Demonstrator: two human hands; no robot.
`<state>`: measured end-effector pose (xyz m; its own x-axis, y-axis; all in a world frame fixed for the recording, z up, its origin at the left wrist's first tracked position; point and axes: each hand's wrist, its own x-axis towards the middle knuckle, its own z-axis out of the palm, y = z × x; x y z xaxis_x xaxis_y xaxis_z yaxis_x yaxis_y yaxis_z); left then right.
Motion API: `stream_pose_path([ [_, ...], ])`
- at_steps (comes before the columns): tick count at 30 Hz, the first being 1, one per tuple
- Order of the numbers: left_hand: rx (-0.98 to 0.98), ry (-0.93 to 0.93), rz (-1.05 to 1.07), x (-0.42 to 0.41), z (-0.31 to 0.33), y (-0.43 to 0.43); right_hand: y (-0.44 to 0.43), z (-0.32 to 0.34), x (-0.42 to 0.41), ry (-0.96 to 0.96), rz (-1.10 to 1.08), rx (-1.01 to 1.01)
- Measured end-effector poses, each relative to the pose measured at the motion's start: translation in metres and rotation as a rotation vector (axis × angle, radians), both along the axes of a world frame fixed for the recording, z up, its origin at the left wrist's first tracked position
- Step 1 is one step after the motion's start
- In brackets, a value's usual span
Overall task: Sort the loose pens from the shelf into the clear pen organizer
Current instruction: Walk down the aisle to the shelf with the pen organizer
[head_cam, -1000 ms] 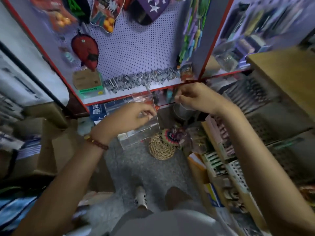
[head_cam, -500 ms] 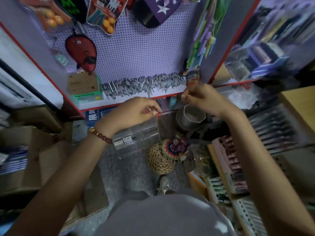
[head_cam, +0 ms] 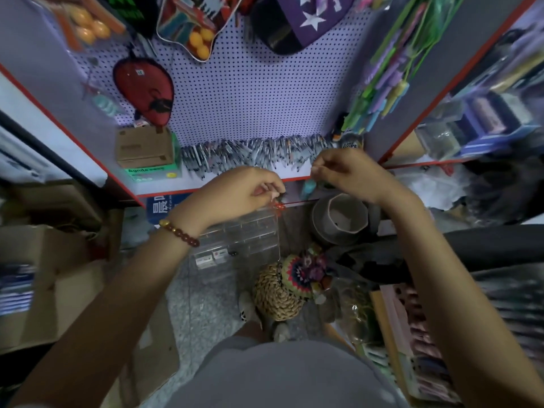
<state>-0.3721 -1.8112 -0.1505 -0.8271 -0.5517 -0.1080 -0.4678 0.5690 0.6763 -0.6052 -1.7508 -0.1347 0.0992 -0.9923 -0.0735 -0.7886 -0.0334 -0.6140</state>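
Grip, left hand (head_cam: 241, 192): fingers curled over the upper edge of the clear pen organizer (head_cam: 238, 240), which hung below the grip, tilted and off the shelf (head_cam: 164, 188).

Grip, right hand (head_cam: 347, 172): beside the left, fingertips drawn together at the shelf's front lip. Whether they pinched a pen could not be told.

Loose pens (head_cam: 250, 154): lay just beyond both grips, in a row along the shelf at the foot of the pegboard (head_cam: 250, 92).

Hazards, as judged:
- The organizer was carried by one edge only. A slack grip would likely drop it onto the woven basket (head_cam: 276, 293) or the floor beneath.
- With the compartments tilted, a pen fed in could slide out again.
- Reaching into so crowded a row could nudge neighbouring pens over the lip.
- The grey pot (head_cam: 341, 219) sat open below the right grip, so a fumbled pen might land in it.

Count:
- Hands: two.
- Organizer: one, its compartments apparently without pens.
- Pens: one dense row, too many and too blurred to number.
- Cardboard box (head_cam: 144, 147), left of the row: one.
- Basket: one.
- Pot: one.
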Motion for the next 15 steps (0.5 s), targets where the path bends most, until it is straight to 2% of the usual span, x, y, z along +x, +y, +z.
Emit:
stream_pose_path([
  [4,0.002,0.014,-0.036,0.001,-0.004,-0.036,-0.028,-0.001,0.003,0.081,-0.022,-0.019],
  [9,0.003,0.059,-0.084,-0.005,-0.003,-0.066,-0.037,0.001,0.004,0.037,-0.098,-0.029],
  [15,-0.020,0.100,-0.091,-0.003,-0.011,-0.096,-0.061,0.012,0.001,0.119,-0.108,0.001],
])
